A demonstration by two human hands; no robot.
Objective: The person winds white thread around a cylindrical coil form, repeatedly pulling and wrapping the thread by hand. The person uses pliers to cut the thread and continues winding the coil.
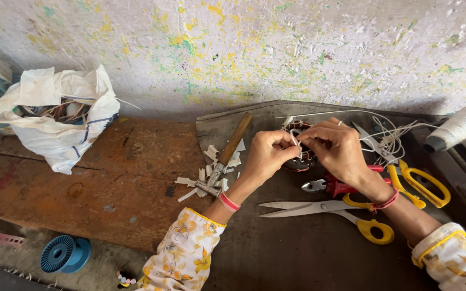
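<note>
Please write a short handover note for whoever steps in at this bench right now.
Left hand: fingertips pinched on a small white strip at the top of the wound coil core.
Right hand: fingertips meet the left at that same strip, over the core.
The core rests on the dark mat, mostly hidden by both hands.
Within reach: hammer with cut white strips to the left; red pliers and two yellow-handled scissors to the right; thread spool far right.
Done: strips are cut. How many are already seated in the core cannot be seen.

scissors [327, 209] and pliers [333, 187] below, hammer [226, 156] left
</note>
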